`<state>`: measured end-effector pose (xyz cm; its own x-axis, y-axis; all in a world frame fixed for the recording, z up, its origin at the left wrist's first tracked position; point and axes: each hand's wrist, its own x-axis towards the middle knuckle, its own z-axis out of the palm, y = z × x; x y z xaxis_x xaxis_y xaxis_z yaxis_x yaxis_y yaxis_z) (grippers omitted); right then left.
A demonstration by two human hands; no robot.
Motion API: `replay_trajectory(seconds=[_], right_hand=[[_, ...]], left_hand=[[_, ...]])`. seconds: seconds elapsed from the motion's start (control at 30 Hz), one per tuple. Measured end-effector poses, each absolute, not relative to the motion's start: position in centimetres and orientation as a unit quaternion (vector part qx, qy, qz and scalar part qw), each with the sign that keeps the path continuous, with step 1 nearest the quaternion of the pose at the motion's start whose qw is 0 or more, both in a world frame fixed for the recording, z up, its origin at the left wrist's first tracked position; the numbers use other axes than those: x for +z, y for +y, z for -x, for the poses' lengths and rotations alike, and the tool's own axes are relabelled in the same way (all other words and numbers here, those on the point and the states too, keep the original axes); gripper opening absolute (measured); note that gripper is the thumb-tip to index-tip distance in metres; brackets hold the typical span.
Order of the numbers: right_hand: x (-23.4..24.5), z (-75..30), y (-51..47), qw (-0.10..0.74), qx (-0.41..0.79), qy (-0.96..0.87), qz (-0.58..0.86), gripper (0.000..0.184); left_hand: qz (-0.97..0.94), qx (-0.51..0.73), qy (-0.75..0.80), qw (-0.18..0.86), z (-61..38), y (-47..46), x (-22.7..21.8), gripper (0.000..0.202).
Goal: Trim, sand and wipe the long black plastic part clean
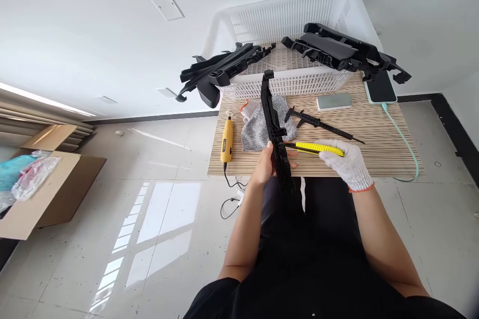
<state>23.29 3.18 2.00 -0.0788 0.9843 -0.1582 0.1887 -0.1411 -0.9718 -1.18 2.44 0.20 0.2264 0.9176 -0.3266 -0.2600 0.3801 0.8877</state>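
Observation:
My bare left hand is closed around a long black plastic part, held upright over the table's front edge. In my right hand, which wears a white knit glove with an orange cuff, is a yellow utility knife. The knife's tip end meets the right side of the black part, near my left fingers. Whether the blade cuts into the plastic is too small to tell. Behind the part lies a grey cloth, with a black caliper to its right.
A yellow rotary tool with a cord lies on the table's left. Behind, a white basket bears black parts and more parts. A sharpening stone and a charging phone lie right. A cardboard box stands on the floor.

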Motion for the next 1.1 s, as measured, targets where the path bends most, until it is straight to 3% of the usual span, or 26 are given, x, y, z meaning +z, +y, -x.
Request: replay_trajectory(seconds=[0.07,0.17,1.1], right_hand=[[1.92,-23.39,3.2,0.415,0.526,-0.489,0.559,0.042],[1.98,-23.58,3.23,0.374,0.562,-0.524,0.52,0.037],[2.54,-23.48,3.21,0.346,0.523,-0.57,0.531,0.037]], left_hand=[[-0.364,0.423,0.458,0.693,1.13,2.41,0.27,0.08],[-0.365,0.417,0.453,0.698,1.14,2.39,0.29,0.08],[-0.381,0.403,0.466,0.69,1.09,2.52,0.59,0.085]])
